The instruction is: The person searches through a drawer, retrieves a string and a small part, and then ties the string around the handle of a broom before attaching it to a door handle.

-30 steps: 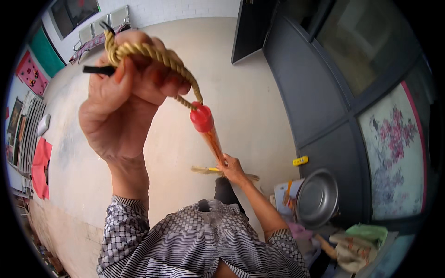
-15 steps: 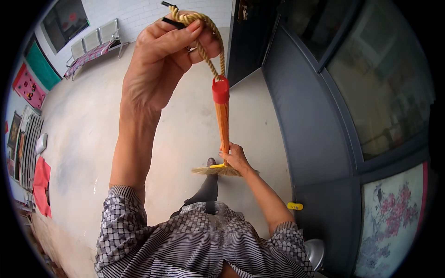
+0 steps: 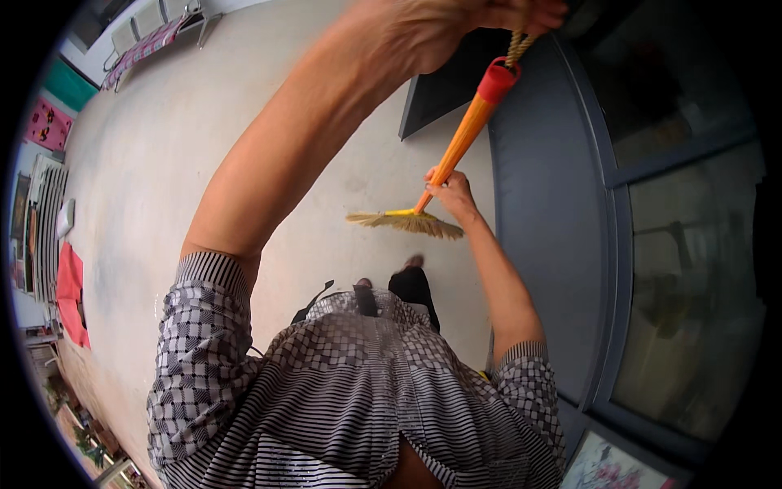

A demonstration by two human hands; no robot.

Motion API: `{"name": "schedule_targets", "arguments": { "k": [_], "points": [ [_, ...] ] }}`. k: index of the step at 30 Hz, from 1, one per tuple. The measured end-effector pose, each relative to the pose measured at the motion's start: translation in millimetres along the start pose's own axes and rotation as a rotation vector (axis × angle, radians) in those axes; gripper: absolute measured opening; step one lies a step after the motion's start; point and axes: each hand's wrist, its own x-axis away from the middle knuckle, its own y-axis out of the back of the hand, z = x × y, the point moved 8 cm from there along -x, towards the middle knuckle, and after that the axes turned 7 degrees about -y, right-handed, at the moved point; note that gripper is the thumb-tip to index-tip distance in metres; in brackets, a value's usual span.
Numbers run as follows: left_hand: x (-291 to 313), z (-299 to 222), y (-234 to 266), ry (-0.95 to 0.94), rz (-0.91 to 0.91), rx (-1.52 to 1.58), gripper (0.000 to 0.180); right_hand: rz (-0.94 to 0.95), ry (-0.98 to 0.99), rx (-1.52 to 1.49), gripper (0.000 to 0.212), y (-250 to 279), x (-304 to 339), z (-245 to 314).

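A broom [image 3: 463, 138] slants down from upper right, its orange handle ending in a red cap [image 3: 497, 80] at the top and pale straw bristles [image 3: 406, 223] at the bottom. My left hand [image 3: 444, 33] is raised at the upper edge, closed on the twisted tan rope loop [image 3: 518, 47] that comes out of the cap. The frame's edge cuts off part of its fingers and of the loop. Lower down, my right hand [image 3: 453, 196] wraps round the handle just above the yellow binding [image 3: 401, 213]. The bristles fan out beyond my feet.
A dark grey panel wall [image 3: 546, 204] with glass panes runs close along my right. A dark door [image 3: 444, 94] stands out from it ahead. Metal seats [image 3: 147, 20] are at the far left, and a red cloth [image 3: 71, 293] lies by the left wall.
Both hands and the broom have shifted right, towards the panel wall and door. The broom has gone from nearly upright in view to slanting. My feet have stepped, and the view has turned.
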Motion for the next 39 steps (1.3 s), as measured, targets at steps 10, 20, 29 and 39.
{"name": "schedule_targets", "arguments": {
  "k": [10, 20, 29, 39],
  "points": [
    [74, -38, -3, -0.007, -0.117, -0.193, 0.012, 0.052, -0.088, -0.119, 0.018, -36, 41, 12],
    [104, -7, 49, 0.072, -0.258, -0.466, 0.012, -0.036, -0.061, -0.02, 0.018, -75, 30, -2],
    [77, 11, 63, -0.016, -0.165, -0.187, 0.004, 0.107, -0.082, -0.087, 0.019, -83, 2, 6],
    [97, 21, 36, 0.006, -0.248, -0.565, 0.007, 0.076, -0.041, -0.11, 0.016, -81, 7, 13]
  ]
}}
